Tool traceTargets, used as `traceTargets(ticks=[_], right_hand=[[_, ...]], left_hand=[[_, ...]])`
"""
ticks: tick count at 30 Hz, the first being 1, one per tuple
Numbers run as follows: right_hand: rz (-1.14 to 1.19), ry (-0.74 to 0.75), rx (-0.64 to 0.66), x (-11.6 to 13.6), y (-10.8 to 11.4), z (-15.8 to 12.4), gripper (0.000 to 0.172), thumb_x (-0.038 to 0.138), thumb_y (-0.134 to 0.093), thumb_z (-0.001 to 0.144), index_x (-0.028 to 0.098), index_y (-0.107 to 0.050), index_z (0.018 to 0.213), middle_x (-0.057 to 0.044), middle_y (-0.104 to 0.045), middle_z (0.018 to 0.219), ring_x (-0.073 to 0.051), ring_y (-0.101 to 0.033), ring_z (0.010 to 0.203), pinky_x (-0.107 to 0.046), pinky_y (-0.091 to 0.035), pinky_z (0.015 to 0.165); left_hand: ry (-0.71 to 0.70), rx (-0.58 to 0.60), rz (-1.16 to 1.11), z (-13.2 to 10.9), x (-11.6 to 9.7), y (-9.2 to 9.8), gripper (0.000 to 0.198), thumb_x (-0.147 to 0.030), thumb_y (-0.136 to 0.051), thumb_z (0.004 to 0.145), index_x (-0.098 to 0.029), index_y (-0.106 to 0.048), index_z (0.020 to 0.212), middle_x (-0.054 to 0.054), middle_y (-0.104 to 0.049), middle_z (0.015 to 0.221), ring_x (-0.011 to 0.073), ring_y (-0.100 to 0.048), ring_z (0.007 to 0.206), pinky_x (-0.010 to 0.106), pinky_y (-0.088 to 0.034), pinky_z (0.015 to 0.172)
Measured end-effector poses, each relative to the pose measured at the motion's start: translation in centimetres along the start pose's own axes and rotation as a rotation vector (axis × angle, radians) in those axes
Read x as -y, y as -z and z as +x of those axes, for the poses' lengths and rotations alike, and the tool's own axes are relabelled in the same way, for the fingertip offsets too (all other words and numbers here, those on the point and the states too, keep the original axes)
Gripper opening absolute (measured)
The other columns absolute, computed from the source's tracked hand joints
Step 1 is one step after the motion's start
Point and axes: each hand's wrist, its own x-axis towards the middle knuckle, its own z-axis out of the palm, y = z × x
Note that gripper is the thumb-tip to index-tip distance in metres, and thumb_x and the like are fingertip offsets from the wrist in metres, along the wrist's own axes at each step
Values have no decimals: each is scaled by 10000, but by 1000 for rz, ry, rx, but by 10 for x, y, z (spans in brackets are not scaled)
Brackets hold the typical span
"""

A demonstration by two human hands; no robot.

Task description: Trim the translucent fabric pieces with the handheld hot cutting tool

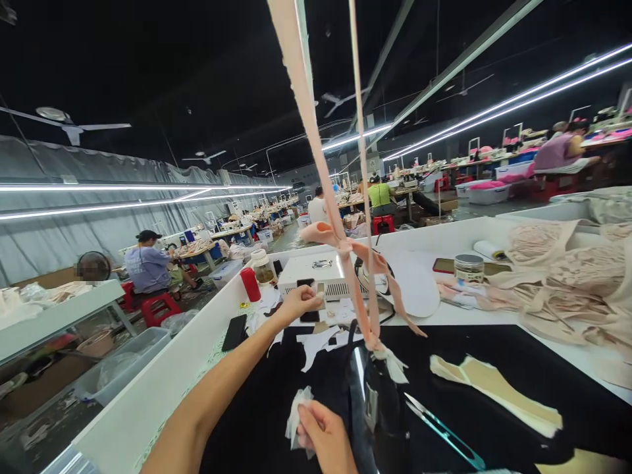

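Observation:
My left hand (pixel 297 303) reaches forward across the black work mat (pixel 494 349), fingers curled at the foot of a white box-shaped device (pixel 316 271), beside a small black object; what it grips is unclear. Low at the near edge, my right hand (pixel 323 436) pinches a white scrap (pixel 298 415). Between the hands, peach straps (pixel 340 247) hang from above, knotted together, and end at a dark upright machine part (pixel 380 405).
Teal-handled snips (pixel 444 433) and beige cut pieces (pixel 494 390) lie on the mat to the right. A pile of beige garments (pixel 557 283), a round tin (pixel 469 267), a red bottle (pixel 250 284) and a black phone (pixel 234 332) sit around. Seated co-workers (pixel 148 268) work at other tables.

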Motion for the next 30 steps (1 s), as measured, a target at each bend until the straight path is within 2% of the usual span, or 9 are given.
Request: traceTargets(ticks=[3, 7, 10, 12, 18, 24, 30], right_hand=[[-84, 113, 27, 11, 3, -5, 547, 705, -726, 686, 157, -716, 677, -20, -541, 679, -142, -515, 603, -246, -453, 514], [-197, 293, 70, 25, 8, -13, 432, 604, -660, 822, 190, -732, 724, -38, -599, 778, -171, -558, 698, -268, -467, 625], [-297, 391, 75, 30, 14, -18, 307, 497, -630, 889, 221, -759, 848, -49, -644, 849, -195, -596, 773, -284, -474, 707], [-370, 448, 61, 31, 18, -20, 271, 464, -619, 905, 235, -764, 901, -61, -672, 906, -216, -619, 837, -302, -482, 770], [-588, 569, 18, 27, 27, -18, 261, 439, -576, 933, 241, -744, 959, -75, -714, 971, -239, -653, 906, -352, -504, 850], [-745, 647, 56, 25, 33, -17, 290, 441, -529, 966, 253, -749, 966, -78, -729, 995, -243, -661, 950, -389, -513, 891], [-840, 644, -17, 21, 36, -19, 277, 417, -501, 989, 238, -695, 1074, -76, -715, 1012, -236, -649, 946, -389, -509, 865]], left_hand=[[109, 52, -209, -53, 4, 3, 418, -405, -681, 916, -148, -591, 1232, 97, -674, 1127, 202, -686, 966, 375, -591, 823], [247, 49, -423, -122, 16, 0, 662, -561, -824, 705, -137, -627, 1174, 125, -705, 1087, 216, -718, 941, 343, -589, 809], [318, 37, -524, -160, 25, -7, 714, -590, -865, 593, -132, -666, 1104, 119, -713, 1056, 214, -715, 913, 335, -584, 790], [337, 26, -564, -178, 29, -11, 682, -572, -872, 579, -131, -689, 1066, 96, -716, 1004, 194, -704, 877, 319, -575, 782], [318, 9, -621, -205, 32, -21, 558, -491, -862, 621, -125, -731, 1020, 28, -679, 837, 139, -640, 734, 288, -556, 728], [281, 31, -649, -215, 29, -30, 436, -414, -817, 674, -149, -760, 1015, 32, -696, 859, 173, -663, 786, 309, -571, 753], [249, 12, -626, -221, 28, -36, 360, -367, -757, 734, -143, -750, 1015, 54, -704, 954, 189, -682, 843, 290, -569, 760]])
